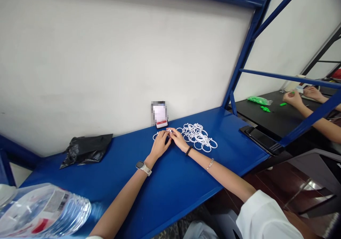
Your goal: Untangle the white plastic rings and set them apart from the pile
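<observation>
Left hand (159, 145), right hand (178, 140): both grips clamped on white ring (169, 130); white-ring pile (199, 136) at right on blue tabletop (183, 182).

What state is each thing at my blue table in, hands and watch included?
Left hand: fingers bent, grip hidden.
Right hand: pinching a white piece.
Lone white ring: partly hidden behind the left hand.
Ring pile: loose, overlapping.
Phone: propped up, screen lit.
Black bag: crumpled, lying down.
Bottle: capped; whether upright or lying, unclear.
Watch: worn, screen dark.

Thin white rings (200, 137) in loose heap
</observation>
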A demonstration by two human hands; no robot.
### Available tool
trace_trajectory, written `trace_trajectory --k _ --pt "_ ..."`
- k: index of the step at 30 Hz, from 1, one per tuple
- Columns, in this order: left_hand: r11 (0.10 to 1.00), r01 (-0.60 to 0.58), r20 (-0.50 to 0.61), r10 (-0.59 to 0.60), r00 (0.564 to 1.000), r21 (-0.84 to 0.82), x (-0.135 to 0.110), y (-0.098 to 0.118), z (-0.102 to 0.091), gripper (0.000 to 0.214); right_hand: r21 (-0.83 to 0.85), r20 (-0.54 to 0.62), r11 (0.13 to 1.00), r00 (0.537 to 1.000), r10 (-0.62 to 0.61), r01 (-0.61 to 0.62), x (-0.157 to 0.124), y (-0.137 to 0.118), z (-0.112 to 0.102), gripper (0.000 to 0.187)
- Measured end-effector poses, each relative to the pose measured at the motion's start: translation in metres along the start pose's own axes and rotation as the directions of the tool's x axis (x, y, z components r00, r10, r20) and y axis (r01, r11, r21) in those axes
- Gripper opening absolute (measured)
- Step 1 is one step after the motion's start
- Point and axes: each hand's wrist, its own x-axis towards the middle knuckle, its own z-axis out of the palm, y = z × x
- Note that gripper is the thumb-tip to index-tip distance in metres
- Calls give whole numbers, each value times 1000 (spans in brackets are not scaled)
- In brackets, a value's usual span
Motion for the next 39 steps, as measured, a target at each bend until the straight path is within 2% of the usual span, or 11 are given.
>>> trace_trajectory --k 3,6,14,20,26,30,36,39 --pt "1000 4 15 -5 1000 28 -1 -1 1 39 123 -9 989 996 88 -87 0 -3 -1 34" --pt "999 8 31 -9 999 50 -2 -2 3 45 172 -24 977 990 136 -130 -1 -5 -2 37" --pt "997 72 69 -74 995 25 -2 -2 1 60 150 -89 981 987 135 -120 0 3 0 45" --pt "994 20 99 -31 995 105 0 6 -3 67 113 -84 986 987 137 -127 1 6 1 38" --pt "974 -12 117 -15 993 225 1 9 -4 67 210 -113 970 982 150 -124 -3 -8 1 40" --pt "983 23 67 -35 997 180 0 6 -3 71 286 -157 947 968 198 -148 -3 -12 0 28" --pt "990 -20 97 6 995 142 0 5 -2 69 324 -231 938 951 205 -123 -1 -5 -1 32" --pt "988 -31 99 16 995 149 0 6 -3 60 310 -248 945 951 184 -102 0 -1 -2 35"
